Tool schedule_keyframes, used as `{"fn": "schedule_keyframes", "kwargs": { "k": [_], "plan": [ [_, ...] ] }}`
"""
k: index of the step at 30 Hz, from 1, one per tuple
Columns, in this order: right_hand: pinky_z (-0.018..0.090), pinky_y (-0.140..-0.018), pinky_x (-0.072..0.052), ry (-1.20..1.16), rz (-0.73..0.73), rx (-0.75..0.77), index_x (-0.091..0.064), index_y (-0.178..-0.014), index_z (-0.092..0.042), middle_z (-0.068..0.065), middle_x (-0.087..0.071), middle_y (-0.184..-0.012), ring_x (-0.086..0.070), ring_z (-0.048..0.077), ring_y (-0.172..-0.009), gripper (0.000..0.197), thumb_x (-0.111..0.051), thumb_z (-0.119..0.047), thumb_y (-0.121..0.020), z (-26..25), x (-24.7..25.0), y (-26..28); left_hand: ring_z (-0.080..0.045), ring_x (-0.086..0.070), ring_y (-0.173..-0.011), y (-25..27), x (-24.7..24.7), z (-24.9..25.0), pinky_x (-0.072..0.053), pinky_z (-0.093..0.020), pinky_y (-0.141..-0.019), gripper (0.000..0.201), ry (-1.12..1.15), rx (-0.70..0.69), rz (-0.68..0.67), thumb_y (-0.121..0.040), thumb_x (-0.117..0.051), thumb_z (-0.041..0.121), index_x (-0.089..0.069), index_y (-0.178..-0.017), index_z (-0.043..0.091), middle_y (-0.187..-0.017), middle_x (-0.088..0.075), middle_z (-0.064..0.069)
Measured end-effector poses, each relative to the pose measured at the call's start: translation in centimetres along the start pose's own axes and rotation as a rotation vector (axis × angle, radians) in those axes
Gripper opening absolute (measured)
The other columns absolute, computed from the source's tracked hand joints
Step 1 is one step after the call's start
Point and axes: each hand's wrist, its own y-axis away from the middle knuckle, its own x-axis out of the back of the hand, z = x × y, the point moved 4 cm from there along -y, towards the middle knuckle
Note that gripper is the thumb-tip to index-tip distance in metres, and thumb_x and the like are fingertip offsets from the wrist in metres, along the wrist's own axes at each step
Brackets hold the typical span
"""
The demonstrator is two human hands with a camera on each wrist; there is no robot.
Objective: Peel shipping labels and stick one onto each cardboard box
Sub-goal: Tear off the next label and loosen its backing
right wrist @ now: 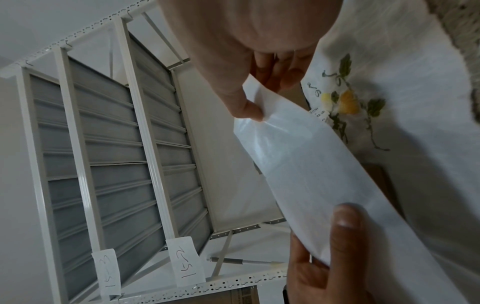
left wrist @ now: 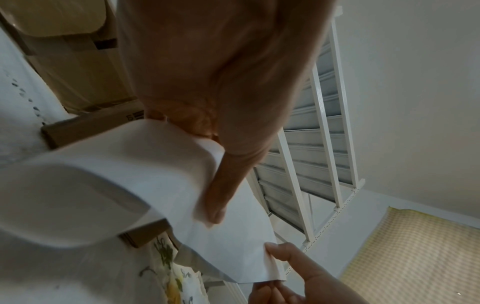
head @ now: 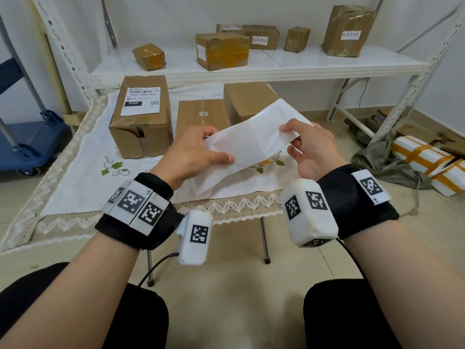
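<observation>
Sitting before a low table draped in an embroidered cloth, white racking behind carrying taped parcels. Judging progress as early: beyond the left hand, tall box already wearing a printed label; just past the fingertips, flat box and, ahead of the right hand, plain box both showing bare cardboard. Two boxes probably remaining, then.

Holding a white label sheet up between both hands, above the cloth and nearer than the boxes. Left hand pinching the near end, thumb on top, fingers curled beneath. Right hand nipping the far corner between thumb and forefinger, other fingers loosely bent below the paper.

Seeming to be working a corner loose in the left wrist view, where an edge lifts slightly beside the right fingertip; hard to confirm, blur being heavy. Peeling not yet done.
</observation>
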Motion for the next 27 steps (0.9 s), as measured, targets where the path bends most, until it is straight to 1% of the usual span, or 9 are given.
{"fn": "schedule_keyframes", "kwargs": {
  "k": [3,7,10,13,15,19,22,24,27],
  "plan": [
    [0.022,-0.064,-0.049,0.047,-0.084,0.001,-0.061,-0.104,-0.016,0.004,-0.067,-0.103,-0.059,0.015,-0.081,0.03,-0.076,-0.003,-0.082,-0.2,-0.2,0.0,-0.021,-0.07,-0.081,0.0,-0.1,-0.3,-0.059,-0.037,-0.077,0.028,0.002,-0.003,-0.002,-0.075,-0.089,0.013,-0.069,-0.094,0.013,-0.092,-0.073,-0.002],
    [0.025,-0.071,-0.052,0.103,-0.215,0.016,-0.062,-0.104,-0.016,0.003,-0.068,-0.1,-0.064,0.017,-0.083,0.02,-0.071,-0.007,-0.087,-0.3,-1.0,0.5,-0.02,-0.07,-0.085,0.4,-0.7,-0.3,-0.058,-0.038,-0.08,0.036,-0.053,-0.034,-0.02,-0.073,-0.09,0.016,-0.068,-0.101,0.01,-0.094,-0.073,0.001],
    [0.026,-0.07,-0.049,0.198,-0.27,0.023,-0.065,-0.107,-0.016,0.001,-0.068,-0.095,-0.062,0.017,-0.082,0.022,-0.073,-0.014,-0.087,0.0,-1.4,0.9,-0.011,-0.067,-0.079,0.6,-0.8,0.1,-0.055,-0.027,-0.071,0.043,-0.044,-0.062,0.01,-0.072,-0.092,0.029,-0.065,-0.103,0.015,-0.091,-0.07,0.008],
    [0.025,-0.067,-0.046,0.29,-0.327,0.022,-0.068,-0.101,-0.018,-0.003,-0.07,-0.088,-0.064,0.014,-0.078,0.015,-0.073,-0.018,-0.087,0.4,-1.8,1.4,-0.01,-0.069,-0.08,0.5,-0.6,0.4,-0.053,-0.026,-0.07,0.047,0.001,-0.076,0.081,-0.073,-0.088,0.047,-0.069,-0.1,0.013,-0.094,-0.074,0.005],
    [0.025,-0.067,-0.045,0.332,-0.368,0.023,-0.069,-0.095,-0.019,-0.006,-0.07,-0.08,-0.064,0.009,-0.069,0.008,-0.073,-0.018,-0.087,0.5,-2.1,1.7,-0.008,-0.068,-0.078,0.3,-0.6,0.3,-0.049,-0.023,-0.067,0.048,0.024,-0.092,0.125,-0.075,-0.085,0.051,-0.071,-0.096,0.01,-0.093,-0.076,0.002],
    [0.027,-0.069,-0.043,0.359,-0.423,0.01,-0.069,-0.089,-0.02,-0.007,-0.068,-0.076,-0.061,0.006,-0.059,0.004,-0.073,-0.018,-0.089,0.7,-2.5,2.1,0.001,-0.061,-0.063,-0.2,-0.7,-0.1,-0.043,-0.013,-0.055,0.04,0.069,-0.126,0.175,-0.08,-0.085,0.042,-0.074,-0.09,0.005,-0.083,-0.074,-0.001],
    [0.026,-0.067,-0.045,0.333,-0.391,0.01,-0.066,-0.094,-0.016,-0.001,-0.066,-0.086,-0.058,0.012,-0.071,0.009,-0.073,-0.018,-0.088,0.7,-2.5,2.0,0.002,-0.055,-0.052,-0.2,-0.9,-0.4,-0.039,-0.012,-0.048,0.036,0.119,-0.12,0.174,-0.082,-0.085,0.031,-0.069,-0.082,-0.001,-0.072,-0.067,0.0],
    [0.023,-0.061,-0.048,0.285,-0.34,0.0,-0.064,-0.101,-0.013,0.002,-0.065,-0.09,-0.056,0.017,-0.079,0.017,-0.073,-0.018,-0.087,0.6,-2.2,1.7,0.002,-0.053,-0.049,-0.3,-1.1,-0.5,-0.038,-0.012,-0.047,0.033,0.145,-0.106,0.156,-0.082,-0.085,0.028,-0.065,-0.079,0.003,-0.067,-0.063,0.001],
    [0.021,-0.056,-0.049,0.213,-0.271,-0.027,-0.065,-0.106,-0.012,0.002,-0.066,-0.088,-0.056,0.016,-0.075,0.024,-0.075,-0.017,-0.085,0.6,-1.8,1.5,0.001,-0.052,-0.047,-0.4,-1.1,-0.7,-0.038,-0.013,-0.046,0.034,0.146,-0.081,0.136,-0.082,-0.085,0.029,-0.064,-0.081,0.002,-0.068,-0.062,-0.001]
  ]
}}
